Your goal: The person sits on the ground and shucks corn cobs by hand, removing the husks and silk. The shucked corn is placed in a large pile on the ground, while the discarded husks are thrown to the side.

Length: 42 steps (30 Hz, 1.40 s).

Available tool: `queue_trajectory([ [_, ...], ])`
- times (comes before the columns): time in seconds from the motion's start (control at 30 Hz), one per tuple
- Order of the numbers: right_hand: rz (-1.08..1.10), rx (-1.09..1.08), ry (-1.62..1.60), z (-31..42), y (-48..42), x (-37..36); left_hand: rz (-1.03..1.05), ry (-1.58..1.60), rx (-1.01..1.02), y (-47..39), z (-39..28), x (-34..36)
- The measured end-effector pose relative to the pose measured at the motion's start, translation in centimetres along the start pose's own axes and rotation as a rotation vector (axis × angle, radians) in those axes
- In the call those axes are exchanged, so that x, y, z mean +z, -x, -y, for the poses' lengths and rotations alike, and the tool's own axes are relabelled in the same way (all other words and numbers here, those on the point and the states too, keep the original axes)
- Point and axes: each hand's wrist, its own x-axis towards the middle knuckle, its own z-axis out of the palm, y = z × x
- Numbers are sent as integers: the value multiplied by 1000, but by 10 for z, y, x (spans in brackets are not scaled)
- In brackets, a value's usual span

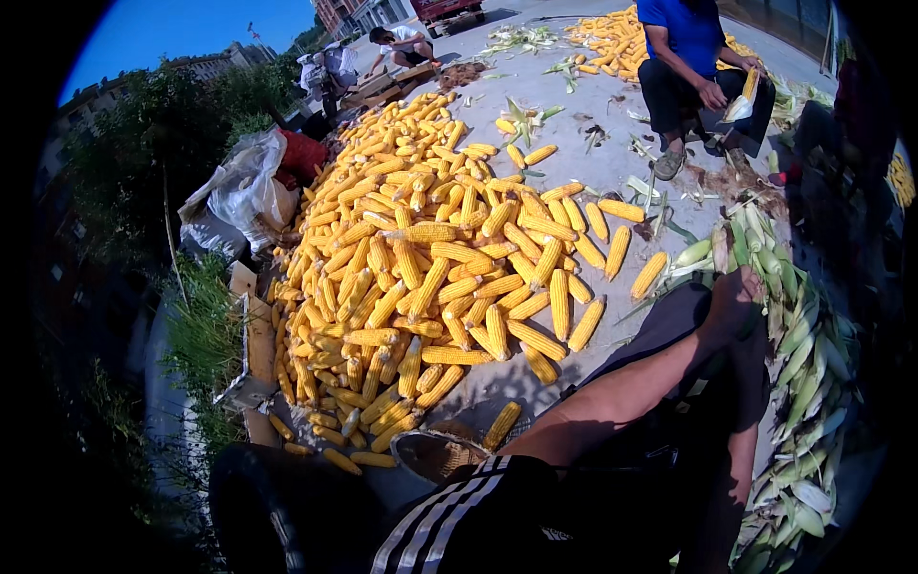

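My left forearm reaches across to the right, and my left hand point(739, 290) is at the near end of a long heap of green corn husks point(807, 380). Pale husk leaves and a browned husk point(719, 247) lie just beyond its fingers; whether it grips any of them cannot be made out. My right forearm point(743, 459) points up toward the same spot, but the right hand is lost in dark shadow by my dark trousers. Before me spreads a large pile of husked yellow corn ears point(430, 265), with a single ear point(649, 275) lying nearest the left hand.
Opposite, a person in a blue shirt point(681, 32) holds a partly husked ear point(749, 90). Another person point(401, 46) crouches farther back. Plastic sacks point(247, 190) and a wooden board point(258, 337) border the pile's left side. A woven hat or basket point(437, 455) lies by my leg.
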Motion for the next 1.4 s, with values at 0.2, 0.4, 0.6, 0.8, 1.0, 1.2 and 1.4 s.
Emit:
queue_trajectory([
  [0.2, 73, 36, 27, 11, -1, -7, -48, -276, 127, 1, -16, -14],
  [0.4, 57, 53, -72, 16, -2, -5, 93, 154, -110, 3, -45, -19],
  [0.6, -76, 101, 91, 4, -3, -5, 156, -604, 202, 36, -92, -43],
  [0.8, -144, 190, 186, 4, -9, -3, 331, -671, -65, 109, -164, -115],
  [1.0, -148, 204, 202, 5, -9, -1, 296, -672, -232, 218, -228, -164],
  [1.2, -131, 249, 243, 2, -13, 4, 960, 48, -276, 241, -269, -139],
  [1.4, -189, 249, 318, 11, -13, 16, 708, 531, 91, 216, -325, 59],
])
